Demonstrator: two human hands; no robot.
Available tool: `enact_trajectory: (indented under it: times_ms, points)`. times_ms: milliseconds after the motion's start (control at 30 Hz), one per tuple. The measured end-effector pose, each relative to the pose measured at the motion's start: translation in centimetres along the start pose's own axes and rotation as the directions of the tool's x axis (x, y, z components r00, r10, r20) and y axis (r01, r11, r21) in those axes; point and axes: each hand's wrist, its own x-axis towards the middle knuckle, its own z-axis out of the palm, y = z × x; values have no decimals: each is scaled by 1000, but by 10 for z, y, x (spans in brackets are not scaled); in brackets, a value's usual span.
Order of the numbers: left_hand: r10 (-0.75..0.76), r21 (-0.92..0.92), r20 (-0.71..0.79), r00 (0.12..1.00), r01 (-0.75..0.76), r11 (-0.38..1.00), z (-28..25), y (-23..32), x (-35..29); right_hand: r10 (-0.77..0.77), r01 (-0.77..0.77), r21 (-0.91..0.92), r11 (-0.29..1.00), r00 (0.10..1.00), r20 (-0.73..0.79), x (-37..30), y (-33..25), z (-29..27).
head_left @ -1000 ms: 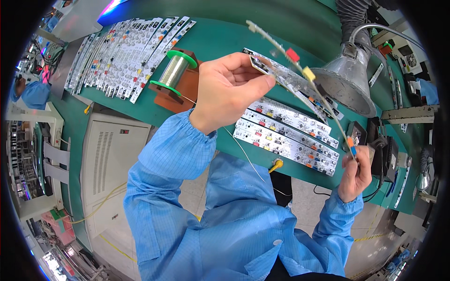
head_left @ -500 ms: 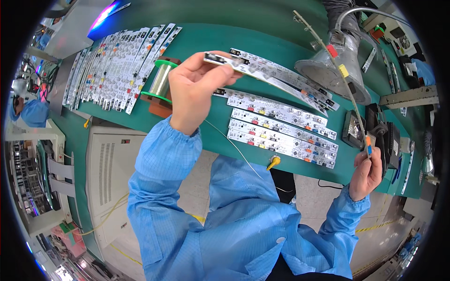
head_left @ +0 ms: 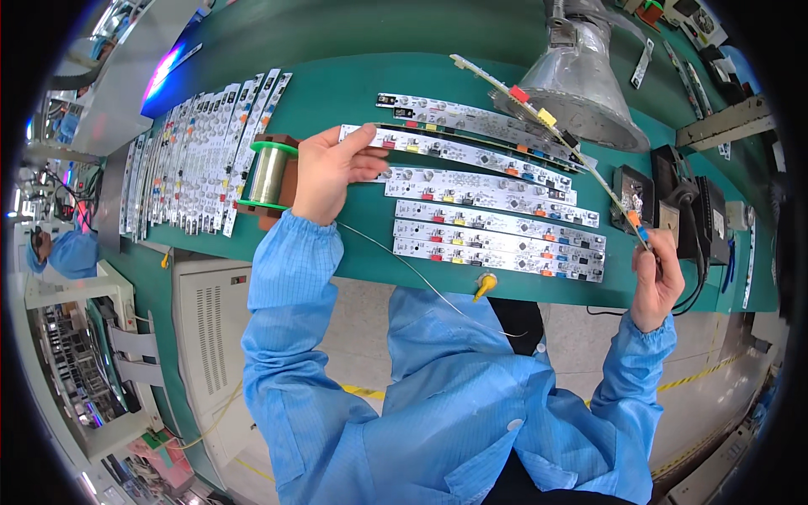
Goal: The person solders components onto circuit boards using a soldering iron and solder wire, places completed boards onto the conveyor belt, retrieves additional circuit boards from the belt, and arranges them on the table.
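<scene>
Two bare hands reached over the green table (head_left: 345, 80). The left hand (head_left: 324, 175) was half-curled, thumb over the near end of a white strip (head_left: 467, 153), fingers loosely spread beside it; whether it really gripped could not be told. That strip ran from the hand toward a point between three and four o'clock, low over the table. The right hand (head_left: 656, 282) was closed in a pinch, thumb and fingers on the lower end of a tilted strip (head_left: 571, 139), seen nearly edge-on and slanting up between ten and eleven o'clock, in front of the far strips (head_left: 471, 114).

Between three and four o'clock from the left hand lay the near strips (head_left: 501, 231), in rows, with a yellow plug (head_left: 485, 287) at their six o'clock. A spool (head_left: 268, 172) with green flanges stood at the left hand's nine o'clock, the pile (head_left: 185, 156) of strips beyond. A pale wire (head_left: 404, 261) trailed toward four o'clock. A metal hood (head_left: 581, 93) stood at the right hand's eleven o'clock, a black box (head_left: 715, 223) between one and two.
</scene>
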Motion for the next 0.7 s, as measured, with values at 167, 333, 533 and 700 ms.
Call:
enact_trajectory:
  times_ms: [167,333,533,700]
  points:
    - [139,489,-64,988,-91,867,-6,-3,13,19,-19,7,1000,1000,5,1,0,0]
    - [219,782,-82,972,-73,619,-3,-13,22,51,-51,14,999,998,39,5,0,-1]
    - [307,937,83,948,-179,299,5,-18,15,121,-122,6,993,988,98,10,7,-7]
    - [482,953,198,853,-282,108,12,-5,10,72,-69,-21,997,989,132,18,11,-12]
